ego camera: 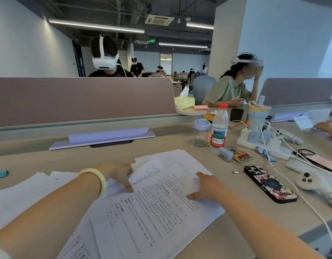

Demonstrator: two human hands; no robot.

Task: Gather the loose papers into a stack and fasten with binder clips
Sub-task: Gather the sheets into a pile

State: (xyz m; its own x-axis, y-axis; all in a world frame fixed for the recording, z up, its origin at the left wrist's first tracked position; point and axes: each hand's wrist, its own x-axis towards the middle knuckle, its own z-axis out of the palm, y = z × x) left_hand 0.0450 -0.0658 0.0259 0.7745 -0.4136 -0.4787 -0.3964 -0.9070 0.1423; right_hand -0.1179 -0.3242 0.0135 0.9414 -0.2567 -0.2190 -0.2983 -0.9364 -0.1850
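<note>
Several loose printed papers (152, 212) lie fanned across the desk in front of me, text side up. More white sheets (30, 189) spread out to the left, under my left forearm. My left hand (118, 174), with a pale bangle on the wrist, rests on the sheets at the pile's left edge, fingers pointing down onto the paper. My right hand (206, 187) lies flat on the top sheet's right part, fingers spread. A teal binder clip (0, 174) sits at the far left of the desk, apart from both hands.
A phone in a patterned case (270, 184) lies right of the papers, with a water bottle (218, 129), a small jar (200, 134), a power strip (262, 144), cables and a white controller (311, 182) beyond. A desk divider (83, 98) stands ahead. Other people sit nearby.
</note>
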